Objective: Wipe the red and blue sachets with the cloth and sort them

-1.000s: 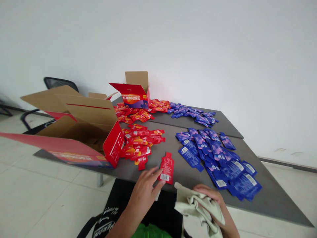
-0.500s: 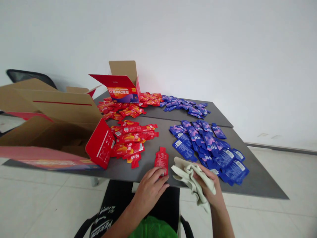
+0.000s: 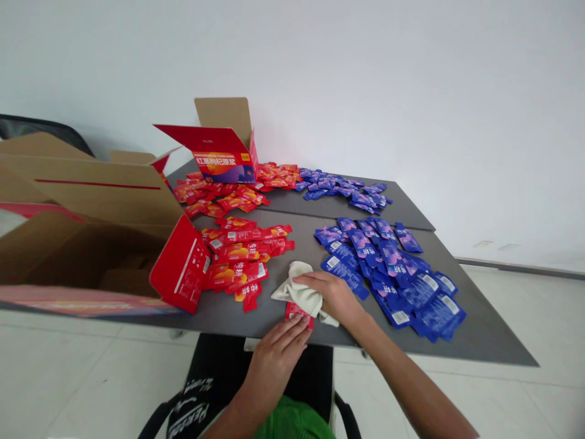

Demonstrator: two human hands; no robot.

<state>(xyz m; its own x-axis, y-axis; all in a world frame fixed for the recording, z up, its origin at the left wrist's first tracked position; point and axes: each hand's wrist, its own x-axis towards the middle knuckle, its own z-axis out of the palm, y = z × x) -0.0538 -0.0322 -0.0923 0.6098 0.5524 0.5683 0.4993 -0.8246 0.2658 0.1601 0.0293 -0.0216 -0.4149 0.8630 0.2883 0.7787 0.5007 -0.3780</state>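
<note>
A red pouch point(image 3: 295, 310) lies at the near edge of the grey table point(image 3: 274, 317), most of it covered by a cloth. My left hand point(image 3: 276, 353) holds the pouch down at its near end, fingers close together on it. Bunched in my right hand point(image 3: 331, 296) is a cream cloth point(image 3: 304, 296), pressed over the upper part of the pouch. Just left of the cloth is a pile of red pouches point(image 3: 237, 265). A heap of blue pouches point(image 3: 388, 268) lies to the right, many overlapping, with printed sides and barcodes showing.
An open cardboard box point(image 3: 180, 268) with red sides stands at the left. Behind it, a smaller open red box point(image 3: 223, 158) rests among more red pouches point(image 3: 242, 198). More blue pouches point(image 3: 338, 186) lie along the back. A white wall point(image 3: 365, 79) closes off the far side.
My right hand has moved left with the cloth and lowered it onto the red pouch, hiding its upper part. My left hand stays at the pouch's near end.
</note>
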